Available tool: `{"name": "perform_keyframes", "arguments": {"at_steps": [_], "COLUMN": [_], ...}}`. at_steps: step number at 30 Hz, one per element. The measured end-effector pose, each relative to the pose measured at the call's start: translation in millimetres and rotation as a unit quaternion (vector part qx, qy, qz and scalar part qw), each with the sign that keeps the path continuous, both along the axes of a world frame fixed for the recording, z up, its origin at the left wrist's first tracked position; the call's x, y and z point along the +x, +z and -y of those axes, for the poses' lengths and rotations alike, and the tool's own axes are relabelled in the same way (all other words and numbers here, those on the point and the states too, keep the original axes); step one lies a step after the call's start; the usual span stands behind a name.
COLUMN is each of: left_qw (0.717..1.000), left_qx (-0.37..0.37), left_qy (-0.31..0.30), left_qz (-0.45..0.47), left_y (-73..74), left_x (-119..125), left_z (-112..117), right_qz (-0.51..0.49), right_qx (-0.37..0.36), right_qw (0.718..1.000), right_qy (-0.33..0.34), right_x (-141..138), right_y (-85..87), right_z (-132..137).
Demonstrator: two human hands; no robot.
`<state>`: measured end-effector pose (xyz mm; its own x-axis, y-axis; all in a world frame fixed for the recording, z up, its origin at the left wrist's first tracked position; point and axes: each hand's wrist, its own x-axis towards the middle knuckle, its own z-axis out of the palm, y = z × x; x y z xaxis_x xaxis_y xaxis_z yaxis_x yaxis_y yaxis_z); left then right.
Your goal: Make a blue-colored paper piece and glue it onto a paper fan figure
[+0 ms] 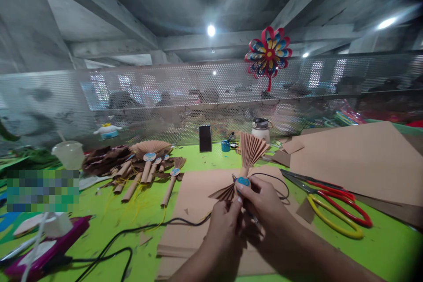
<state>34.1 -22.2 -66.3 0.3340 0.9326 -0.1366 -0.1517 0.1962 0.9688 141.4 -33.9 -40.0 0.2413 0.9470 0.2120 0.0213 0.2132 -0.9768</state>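
Observation:
Both hands are together over brown kraft paper (pixel 188 198) at the table's middle. A pleated brown paper fan (pixel 251 152) stands upright between them, with a round blue-printed disc (pixel 243 183) at its centre and another pleated wing (pixel 223 193) to the left. My right hand (pixel 261 198) pinches the fan at the disc, thumb and fingers closed. From below and to the left, my left hand (pixel 224 218) grips the fan's lower part with curled fingers. The fan's lower end is hidden by the hands.
Red-handled scissors (pixel 343 202) and yellow-handled scissors (pixel 335 218) lie at right, near large paper sheets (pixel 357 158). Several similar fans (pixel 150 158) are piled at left. A black cable (pixel 152 224) crosses the table to a purple power strip (pixel 49 251). A phone (pixel 205 139) stands at the back.

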Motion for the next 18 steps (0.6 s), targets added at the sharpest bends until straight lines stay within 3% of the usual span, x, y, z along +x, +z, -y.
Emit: {"name": "perform_keyframes", "arguments": {"at_steps": [5, 10, 18], "left_qw": [1.000, 0.999, 0.999], "left_qx": [-0.007, -0.028, 0.031], "left_qy": [-0.025, -0.035, -0.018], "left_qz": [0.008, -0.007, -0.039], "left_y": [-4.6, -2.0, 2.4], "left_x": [-4.8, -10.8, -12.8], "left_z": [-0.7, -8.6, -8.8], "right_qz": [-0.008, -0.013, -0.021], "right_qx": [0.006, -0.013, -0.018], "right_qw": [1.000, 0.997, 0.996], "right_qy": [0.026, 0.078, 0.089], "right_x": [8.6, 16.8, 15.9], "right_y": [4.8, -4.3, -8.7], "right_z": [-4.4, -13.2, -13.8]}}
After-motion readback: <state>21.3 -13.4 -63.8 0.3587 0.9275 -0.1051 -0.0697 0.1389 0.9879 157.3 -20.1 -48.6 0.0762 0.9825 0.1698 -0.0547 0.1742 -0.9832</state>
